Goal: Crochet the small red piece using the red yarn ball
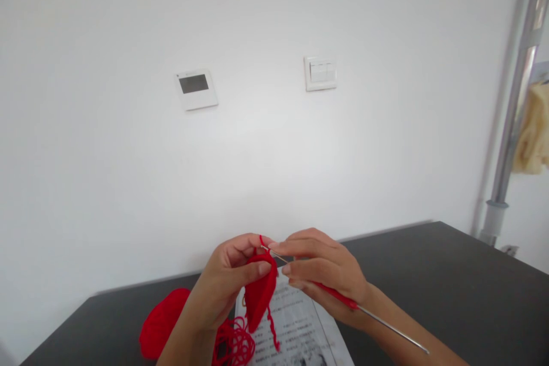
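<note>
Two hands, the left [223, 274] clamped on one piece [259, 294] between thumb and fingers and the right [330, 271] closed round one hook [341, 296], are raised above a printed sheet [295, 320] on the table [429, 280], near one ball [160, 323] and a tangle of yarn [235, 343]. The left forearm hides part of the ball, the bottom edge cuts off sheet and yarn, and the print is too blurred to read. The piece is bright red, tapering downward, with one crinkled tail hanging at its right.
</note>
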`<control>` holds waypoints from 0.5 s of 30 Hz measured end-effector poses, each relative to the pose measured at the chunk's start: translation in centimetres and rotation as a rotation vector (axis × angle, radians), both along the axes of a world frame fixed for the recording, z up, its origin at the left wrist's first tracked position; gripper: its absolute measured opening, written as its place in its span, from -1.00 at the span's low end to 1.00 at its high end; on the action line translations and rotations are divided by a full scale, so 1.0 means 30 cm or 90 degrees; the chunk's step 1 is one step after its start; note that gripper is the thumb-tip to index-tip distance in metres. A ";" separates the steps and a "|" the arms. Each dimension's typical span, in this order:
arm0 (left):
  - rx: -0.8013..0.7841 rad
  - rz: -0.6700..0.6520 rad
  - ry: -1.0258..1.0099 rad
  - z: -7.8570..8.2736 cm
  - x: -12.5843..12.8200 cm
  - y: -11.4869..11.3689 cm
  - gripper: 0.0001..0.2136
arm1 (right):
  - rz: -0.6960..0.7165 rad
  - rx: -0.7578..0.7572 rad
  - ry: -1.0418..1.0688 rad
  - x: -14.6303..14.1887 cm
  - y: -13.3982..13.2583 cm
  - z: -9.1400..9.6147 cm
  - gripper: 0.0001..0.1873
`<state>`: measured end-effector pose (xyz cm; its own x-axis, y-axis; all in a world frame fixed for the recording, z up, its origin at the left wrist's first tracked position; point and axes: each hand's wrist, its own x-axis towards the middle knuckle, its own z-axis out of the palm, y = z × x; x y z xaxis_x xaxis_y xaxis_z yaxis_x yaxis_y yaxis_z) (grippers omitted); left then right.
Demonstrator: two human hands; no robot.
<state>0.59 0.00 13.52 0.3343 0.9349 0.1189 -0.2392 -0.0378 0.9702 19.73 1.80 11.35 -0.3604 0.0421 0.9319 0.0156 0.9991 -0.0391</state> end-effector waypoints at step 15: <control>0.086 0.193 0.124 -0.022 0.045 -0.003 -0.59 | 0.014 -0.134 0.017 -0.015 0.023 -0.008 -0.86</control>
<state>1.95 -0.10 12.85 0.0726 0.9751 0.2093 -0.0097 -0.2092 0.9778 19.27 2.48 11.12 -0.3385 0.2297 0.9125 -0.0096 0.9688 -0.2475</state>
